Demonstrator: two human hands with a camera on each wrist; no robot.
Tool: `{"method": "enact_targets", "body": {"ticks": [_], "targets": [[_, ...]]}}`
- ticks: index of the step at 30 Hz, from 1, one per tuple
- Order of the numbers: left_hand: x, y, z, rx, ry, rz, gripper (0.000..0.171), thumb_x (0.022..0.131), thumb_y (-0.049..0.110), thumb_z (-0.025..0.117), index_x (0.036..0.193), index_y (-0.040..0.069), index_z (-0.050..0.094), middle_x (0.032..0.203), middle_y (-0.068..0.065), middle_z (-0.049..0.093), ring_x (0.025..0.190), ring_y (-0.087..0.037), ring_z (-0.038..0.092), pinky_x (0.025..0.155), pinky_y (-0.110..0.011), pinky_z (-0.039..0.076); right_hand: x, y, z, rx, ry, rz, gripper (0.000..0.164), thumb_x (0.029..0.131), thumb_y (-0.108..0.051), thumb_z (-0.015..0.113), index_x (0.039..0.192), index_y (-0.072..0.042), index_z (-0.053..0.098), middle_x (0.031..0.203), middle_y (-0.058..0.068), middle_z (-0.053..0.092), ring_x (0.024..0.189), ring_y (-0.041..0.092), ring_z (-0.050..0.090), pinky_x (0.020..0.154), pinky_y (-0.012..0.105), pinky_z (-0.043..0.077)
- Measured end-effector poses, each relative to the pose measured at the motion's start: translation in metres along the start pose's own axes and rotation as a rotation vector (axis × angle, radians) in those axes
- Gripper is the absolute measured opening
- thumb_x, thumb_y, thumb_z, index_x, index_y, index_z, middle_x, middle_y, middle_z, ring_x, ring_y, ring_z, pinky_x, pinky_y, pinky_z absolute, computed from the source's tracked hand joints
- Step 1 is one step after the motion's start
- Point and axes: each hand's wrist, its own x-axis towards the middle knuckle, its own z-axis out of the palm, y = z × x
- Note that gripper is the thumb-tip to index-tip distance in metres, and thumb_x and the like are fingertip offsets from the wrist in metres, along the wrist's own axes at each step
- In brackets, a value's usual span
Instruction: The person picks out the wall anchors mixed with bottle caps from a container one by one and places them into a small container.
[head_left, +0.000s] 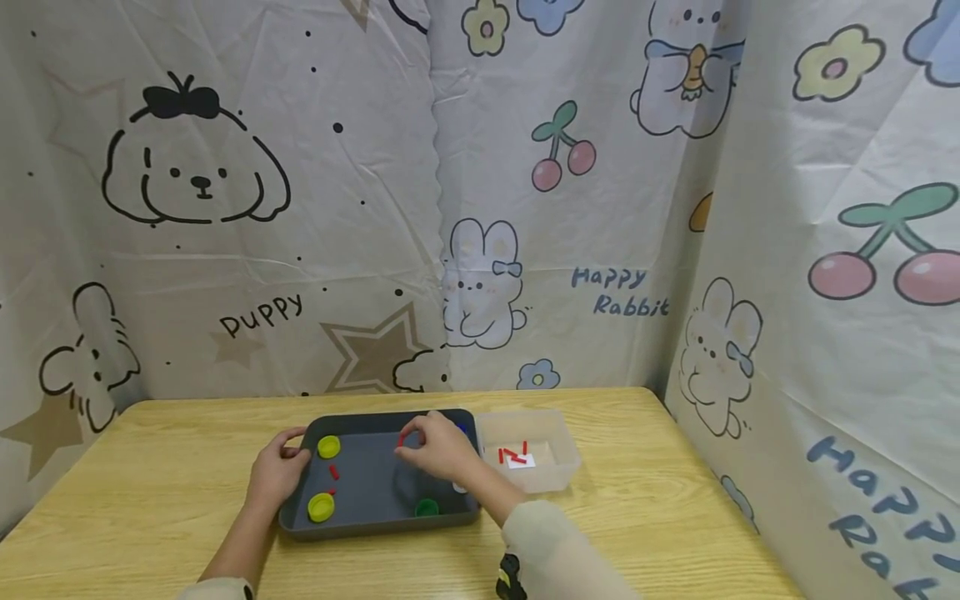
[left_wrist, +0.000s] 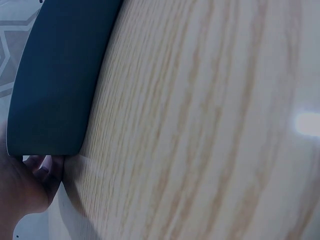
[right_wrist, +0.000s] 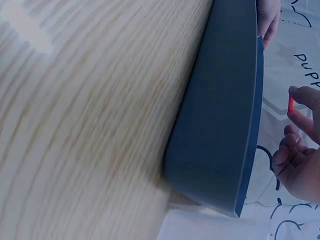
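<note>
In the head view my right hand [head_left: 442, 450] is over the dark grey tray [head_left: 375, 527]. Its thumb and index finger pinch a small red stick [right_wrist: 291, 104], seen upright between the fingertips in the right wrist view. My left hand [head_left: 276, 475] holds the tray's left end, with fingers bent against the end wall in the left wrist view. Two yellow round caps [head_left: 328, 447] sit along the tray's left side, and short red pieces [head_left: 333, 472] lie between them. A green round cap [head_left: 427, 507] sits near the front edge. Blue and white items at the right are partly hidden by my right hand and arm.
A translucent plastic box [head_left: 568, 454] stands against the tray's right end, holding several red sticks [head_left: 513, 455] and a white paper piece [head_left: 522, 462]. Both containers rest on a wooden table [head_left: 645, 517]. Printed curtains [head_left: 360, 250] hang behind it and at the sides.
</note>
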Motion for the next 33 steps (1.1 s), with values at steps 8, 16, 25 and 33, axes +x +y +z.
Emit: {"method": "enact_targets", "body": {"ticks": [8, 16, 25, 33], "targets": [[0.000, 0.000, 0.000, 0.003, 0.001, -0.006, 0.045, 0.092, 0.017, 0.049, 0.136, 0.006, 0.043, 0.119, -0.028, 0.054, 0.105, -0.037, 0.052, 0.086, -0.049, 0.041, -0.006, 0.005, -0.012, -0.015, 0.017, -0.046, 0.026, 0.084, -0.035, 0.067, 0.103, -0.017, 0.069, 0.081, 0.003, 0.052, 0.063, 0.007, 0.038, 0.054, 0.019, 0.031], [0.000, 0.001, 0.001, 0.001, -0.003, -0.009, 0.045, 0.093, 0.018, 0.049, 0.136, 0.006, 0.043, 0.119, -0.028, 0.053, 0.105, -0.037, 0.052, 0.086, -0.049, 0.041, -0.013, 0.009, -0.024, -0.025, 0.037, -0.054, 0.028, 0.084, -0.035, 0.067, 0.105, -0.016, 0.069, 0.086, 0.007, 0.056, 0.068, 0.007, 0.041, 0.058, 0.020, 0.033], [0.000, -0.002, 0.001, 0.006, 0.010, -0.006, 0.045, 0.092, 0.017, 0.049, 0.136, 0.006, 0.044, 0.119, -0.028, 0.054, 0.106, -0.037, 0.052, 0.086, -0.048, 0.042, -0.018, 0.014, -0.034, -0.007, 0.039, -0.042, 0.031, 0.084, -0.032, 0.068, 0.107, -0.012, 0.069, 0.083, 0.005, 0.054, 0.071, 0.008, 0.042, 0.059, 0.020, 0.034], [0.001, -0.002, 0.002, 0.013, 0.006, 0.004, 0.046, 0.092, 0.017, 0.049, 0.136, 0.005, 0.043, 0.119, -0.028, 0.053, 0.105, -0.037, 0.051, 0.085, -0.048, 0.042, -0.023, 0.027, -0.043, -0.013, 0.068, -0.001, 0.031, 0.083, -0.033, 0.068, 0.107, -0.013, 0.068, 0.085, 0.006, 0.055, 0.071, 0.009, 0.044, 0.059, 0.020, 0.037]]}}
